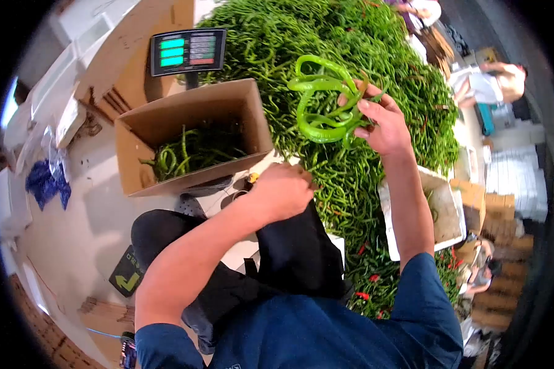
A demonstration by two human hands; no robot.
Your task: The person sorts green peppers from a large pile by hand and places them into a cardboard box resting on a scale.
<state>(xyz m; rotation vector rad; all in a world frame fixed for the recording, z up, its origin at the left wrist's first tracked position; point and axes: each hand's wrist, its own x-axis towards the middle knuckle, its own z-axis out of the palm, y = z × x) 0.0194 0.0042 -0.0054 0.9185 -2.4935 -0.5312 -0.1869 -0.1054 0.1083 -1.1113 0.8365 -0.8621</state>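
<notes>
My right hand (385, 120) is raised over the pile, its fingers closed around a bunch of long, curled green chili peppers (320, 129). The stem ends sit at my fingers, and the curved bodies stick out to the left. My left hand (286, 189) is lower, at the near edge of the big heap of green chili peppers (301, 37). Its fingers are curled, and what they hold, if anything, is hidden. Left of it stands an open cardboard box (194, 175) with some green peppers (184, 154) in the bottom.
A scale display (188, 52) with green lit panels rises behind the box. At right, a white foam box (443, 215) stands against the heap. Other people (489, 83) are at the far right. Blue plastic (48, 183) lies on the floor at left.
</notes>
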